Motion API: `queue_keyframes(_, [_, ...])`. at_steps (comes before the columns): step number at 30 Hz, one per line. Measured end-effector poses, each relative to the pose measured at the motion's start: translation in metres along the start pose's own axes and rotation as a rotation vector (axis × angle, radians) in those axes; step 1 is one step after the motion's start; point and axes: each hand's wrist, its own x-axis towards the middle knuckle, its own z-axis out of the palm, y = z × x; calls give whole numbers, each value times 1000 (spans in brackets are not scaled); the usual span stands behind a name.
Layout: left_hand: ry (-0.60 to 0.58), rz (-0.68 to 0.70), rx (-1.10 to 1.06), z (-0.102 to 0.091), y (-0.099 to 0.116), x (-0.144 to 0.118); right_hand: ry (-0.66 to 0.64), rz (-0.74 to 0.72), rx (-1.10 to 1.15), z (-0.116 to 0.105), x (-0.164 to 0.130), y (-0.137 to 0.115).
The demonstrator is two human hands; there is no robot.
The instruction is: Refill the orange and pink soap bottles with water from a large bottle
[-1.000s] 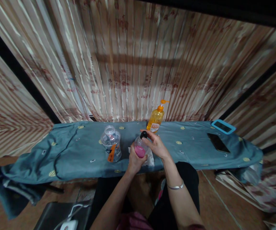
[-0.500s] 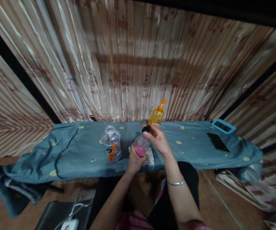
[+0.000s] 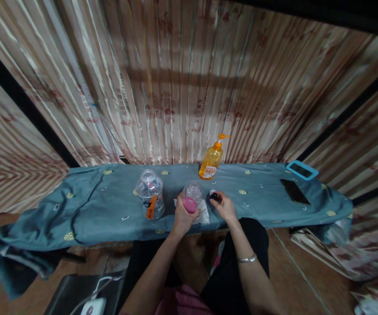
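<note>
1. Evidently for steadiness, the left hand (image 3: 184, 220) grasps the clear bottle with a pink patch (image 3: 190, 204) around its lower body, leaving the uncapped neck free of fingers.
2. That bottle is at the middle of the cloth-covered table (image 3: 110, 208), right in front of the person, probably so both hands reach it easily.
3. Off to its right, the right hand (image 3: 225, 208) pinches a small black cap (image 3: 213, 196) by the fingertips, a grip that suits so small a piece; whether the cap touches the cloth, I cannot tell.
4. A white tissue (image 3: 203, 214) lies by the held bottle, partly hidden, perhaps to catch drips.
5. Both the larger clear bottle with an orange label (image 3: 151, 201), on the left, and the orange pump bottle (image 3: 211, 162), behind, stand upright nearby, seemingly within reach yet out of the hands' way.
</note>
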Motion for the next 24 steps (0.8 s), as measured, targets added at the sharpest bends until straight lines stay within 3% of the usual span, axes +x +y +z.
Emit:
queue_keyframes(4, [-19, -1, 10, -2, 1, 0, -70, 36, -196, 16, -8, 6])
queue_keyframes(9, [-45, 42, 1, -5, 6, -1, -68, 16, -319, 23, -11, 10])
queue_keyframes(24, [-42, 40, -12, -8, 5, -2, -26, -29, -349, 15, -22, 16])
